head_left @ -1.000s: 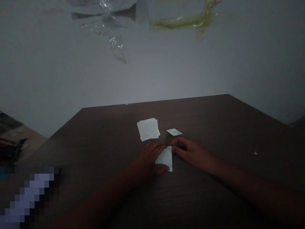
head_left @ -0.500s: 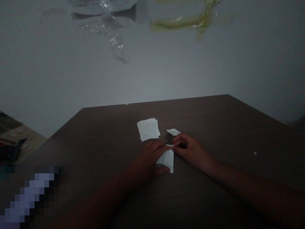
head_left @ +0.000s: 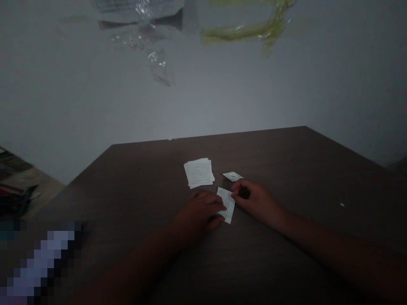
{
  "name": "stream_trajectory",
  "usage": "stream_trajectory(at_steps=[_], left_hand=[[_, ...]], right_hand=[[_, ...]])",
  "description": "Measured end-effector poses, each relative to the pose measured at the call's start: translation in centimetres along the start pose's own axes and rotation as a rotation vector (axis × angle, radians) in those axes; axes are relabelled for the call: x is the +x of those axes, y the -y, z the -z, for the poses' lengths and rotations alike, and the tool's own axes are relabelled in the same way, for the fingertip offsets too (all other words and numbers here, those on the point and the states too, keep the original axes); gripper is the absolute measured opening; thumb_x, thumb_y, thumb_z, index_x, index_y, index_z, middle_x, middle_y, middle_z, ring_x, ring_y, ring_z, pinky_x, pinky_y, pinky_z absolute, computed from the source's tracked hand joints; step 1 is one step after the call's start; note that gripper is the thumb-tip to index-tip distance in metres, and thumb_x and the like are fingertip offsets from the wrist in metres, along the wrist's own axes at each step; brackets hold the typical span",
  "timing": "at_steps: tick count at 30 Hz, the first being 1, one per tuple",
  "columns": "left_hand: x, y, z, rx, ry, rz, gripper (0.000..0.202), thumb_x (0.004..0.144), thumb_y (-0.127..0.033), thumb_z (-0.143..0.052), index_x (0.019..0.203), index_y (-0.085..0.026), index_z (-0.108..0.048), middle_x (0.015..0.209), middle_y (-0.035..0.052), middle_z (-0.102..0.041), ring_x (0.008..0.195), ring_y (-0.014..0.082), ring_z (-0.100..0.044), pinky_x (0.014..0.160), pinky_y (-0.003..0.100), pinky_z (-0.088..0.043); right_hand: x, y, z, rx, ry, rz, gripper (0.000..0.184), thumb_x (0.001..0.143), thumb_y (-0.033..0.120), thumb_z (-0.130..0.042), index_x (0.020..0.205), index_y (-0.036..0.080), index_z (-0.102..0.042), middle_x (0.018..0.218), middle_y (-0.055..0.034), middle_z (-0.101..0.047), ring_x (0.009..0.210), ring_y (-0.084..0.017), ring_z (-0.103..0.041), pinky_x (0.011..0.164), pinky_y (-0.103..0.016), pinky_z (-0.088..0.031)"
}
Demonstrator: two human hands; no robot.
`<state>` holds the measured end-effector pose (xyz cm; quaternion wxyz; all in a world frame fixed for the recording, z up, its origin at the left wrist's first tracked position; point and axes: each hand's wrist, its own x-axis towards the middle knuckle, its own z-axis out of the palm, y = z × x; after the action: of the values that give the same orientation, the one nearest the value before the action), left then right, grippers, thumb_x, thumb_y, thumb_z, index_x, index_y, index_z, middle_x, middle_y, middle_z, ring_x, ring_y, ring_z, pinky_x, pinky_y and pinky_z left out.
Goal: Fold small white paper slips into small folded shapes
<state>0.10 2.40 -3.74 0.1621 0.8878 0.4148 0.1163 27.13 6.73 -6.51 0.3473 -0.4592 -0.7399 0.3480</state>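
Observation:
A small printed paper slip lies tilted on the dark wooden table between my two hands. My left hand rests on its left part, fingers curled over it and pressing it down. My right hand pinches the slip's right edge with thumb and fingers closed. Just beyond the slip sits a small stack of similar printed papers. To the stack's right lies a small folded white piece, close to my right fingertips but apart from them.
A tiny white scrap lies on the table at the right. The wall behind carries clear plastic bags and a yellowish bag. Dark clutter sits off the table's left edge. A blurred patch covers the lower left.
The slip has turned and shifted slightly away from me, now lying at an angle. My right hand pulled its edge up and over; my left hand slid onto it.

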Motion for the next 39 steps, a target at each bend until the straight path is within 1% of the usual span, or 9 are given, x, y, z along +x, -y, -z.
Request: stream_trajectory(at_steps=[6, 10, 14, 20, 24, 28, 30, 35, 39], left_hand=[[-0.1, 0.8, -0.6, 0.046, -0.007, -0.028, 0.039, 0.115, -0.016, -0.075, 0.147, -0.034, -0.089, 0.161, 0.0051, -0.086, 0.157, 0.0339, -0.076, 0.145, 0.061, -0.048], [-0.1, 1.0, -0.6, 0.090, -0.049, -0.018, 0.042, 0.114, -0.011, -0.077, 0.148, -0.032, -0.091, 0.152, 0.0095, -0.086, 0.153, 0.0359, -0.074, 0.133, 0.060, -0.059], [-0.1, 0.6, -0.3, 0.106, -0.008, 0.014, 0.042, 0.114, -0.009, -0.075, 0.148, -0.029, -0.091, 0.144, 0.0108, -0.087, 0.141, 0.0365, -0.080, 0.128, 0.061, -0.062], [-0.5, 0.3, 0.0, 0.086, 0.006, 0.002, 0.047, 0.112, -0.009, -0.075, 0.153, -0.030, -0.086, 0.169, 0.0105, -0.082, 0.160, 0.0376, -0.076, 0.146, 0.068, -0.047], [-0.4, 0.4, 0.1, 0.058, 0.052, 0.025, 0.045, 0.112, -0.009, -0.073, 0.152, -0.027, -0.083, 0.169, 0.0120, -0.082, 0.161, 0.0370, -0.075, 0.150, 0.070, -0.041], [-0.3, 0.6, 0.2, -0.004, 0.094, 0.044, 0.047, 0.114, -0.004, -0.066, 0.148, -0.030, -0.085, 0.170, 0.0074, -0.081, 0.163, 0.0333, -0.073, 0.154, 0.068, -0.033], [-0.2, 0.8, 0.1, -0.011, 0.061, 0.037, 0.047, 0.112, -0.002, -0.066, 0.142, -0.031, -0.089, 0.168, 0.0069, -0.082, 0.162, 0.0332, -0.072, 0.151, 0.065, -0.038], [-0.2, 1.5, -0.3, 0.017, -0.050, 0.035, 0.032, 0.112, -0.008, -0.075, 0.127, -0.029, -0.095, 0.135, 0.0076, -0.088, 0.138, 0.0338, -0.079, 0.131, 0.056, -0.058], [-0.1, 2.2, -0.7, 0.001, -0.057, 0.002, 0.030, 0.115, -0.011, -0.075, 0.129, -0.029, -0.094, 0.135, 0.0074, -0.089, 0.133, 0.0315, -0.081, 0.129, 0.054, -0.060]], right_hand=[[-0.1, 0.4, 0.1, -0.106, 0.050, 0.146, 0.006, 0.103, 0.026, -0.082, 0.098, 0.028, -0.079, 0.100, -0.0038, -0.083, 0.097, -0.026, -0.078, 0.095, -0.042, -0.064], [0.1, 0.3, 0.2, -0.129, 0.121, 0.240, 0.010, 0.106, 0.023, -0.080, 0.098, 0.028, -0.080, 0.103, -0.0045, -0.083, 0.103, -0.027, -0.078, 0.100, -0.044, -0.063], [0.2, 0.0, 0.3, -0.106, 0.125, 0.234, 0.011, 0.107, 0.020, -0.077, 0.100, 0.028, -0.079, 0.107, -0.0052, -0.084, 0.105, -0.027, -0.079, 0.098, -0.042, -0.063], [-0.1, 0.5, 0.5, -0.061, 0.126, 0.244, 0.008, 0.109, 0.024, -0.077, 0.103, 0.028, -0.080, 0.111, -0.0058, -0.086, 0.108, -0.028, -0.081, 0.101, -0.044, -0.064], [-0.4, 0.7, 0.7, -0.044, 0.158, 0.299, 0.011, 0.114, 0.025, -0.072, 0.108, 0.028, -0.081, 0.109, -0.0049, -0.087, 0.103, -0.025, -0.081, 0.098, -0.041, -0.065], [-0.1, -0.1, 0.5, -0.031, 0.136, 0.405, 0.016, 0.114, 0.018, -0.069, 0.113, 0.027, -0.082, 0.116, -0.0067, -0.089, 0.108, -0.025, -0.084, 0.099, -0.041, -0.068], [0.1, -0.6, 0.3, -0.026, 0.137, 0.456, 0.015, 0.113, 0.017, -0.073, 0.115, 0.027, -0.083, 0.126, -0.0088, -0.090, 0.115, -0.026, -0.086, 0.102, -0.043, -0.071], [0.1, -1.1, 0.2, -0.043, 0.166, 0.505, 0.017, 0.113, 0.015, -0.079, 0.120, 0.028, -0.087, 0.134, -0.0101, -0.089, 0.120, -0.026, -0.087, 0.106, -0.044, -0.074], [0.2, -1.2, 0.2, -0.055, 0.169, 0.600, 0.015, 0.116, 0.017, -0.079, 0.123, 0.026, -0.089, 0.131, -0.0110, -0.090, 0.119, -0.026, -0.088, 0.108, -0.044, -0.074]])
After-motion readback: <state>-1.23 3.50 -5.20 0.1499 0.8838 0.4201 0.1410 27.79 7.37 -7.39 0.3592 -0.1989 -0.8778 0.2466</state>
